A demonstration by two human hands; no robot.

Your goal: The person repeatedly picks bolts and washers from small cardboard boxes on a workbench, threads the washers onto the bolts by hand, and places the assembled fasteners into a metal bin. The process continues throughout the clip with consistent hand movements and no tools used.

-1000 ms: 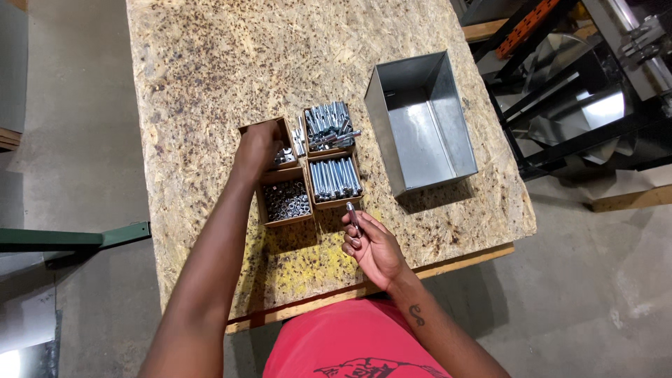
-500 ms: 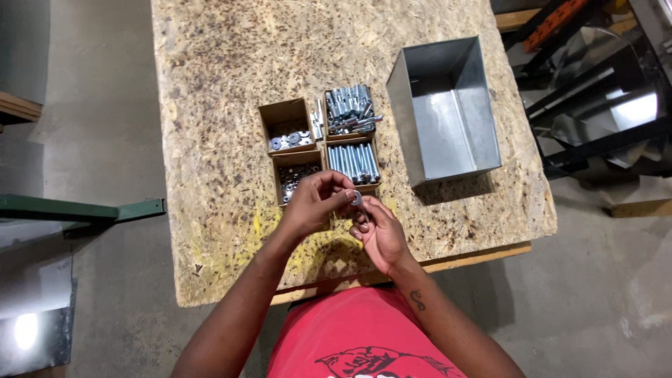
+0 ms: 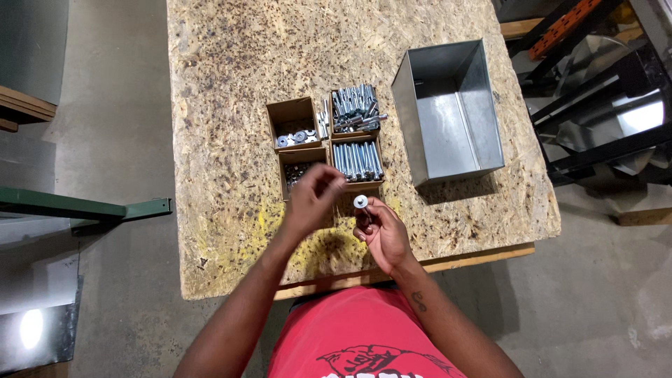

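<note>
While both hands work just inside the near edge of the bench [image 3: 231, 231], the right hand [image 3: 383, 234] is curled around a bolt [image 3: 362, 210], pinching its shank so that the end carrying a round washer [image 3: 360, 201] points away from the body. Left hand [image 3: 311, 203] hovers just beside it, fingers bunched together at the tips; whether they pinch a small part I cannot tell, as nothing shows between them.

Beyond the hands, four small cardboard boxes sit touching in a block near the middle of the bench. Near-left box [image 3: 297, 171]: small dark hardware, probably nuts, too small to confirm. Near-right box [image 3: 357, 162]: long bolts laid side by side. Far-left box [image 3: 294, 126]: a few flat washers on the bottom. Far-right box [image 3: 355, 110]: bolts heaped loosely, some overhanging the rim.

Toward the right edge, apart from the boxes, stands an open sheet-metal bin [image 3: 483, 105]; no parts visible in it.

Progress, judged: one washer is on the bolt; no nut is seen on the shank. No finished assemblies show anywhere on the bench, while the bolt boxes remain well stocked, so most of the work appears to be left.
</note>
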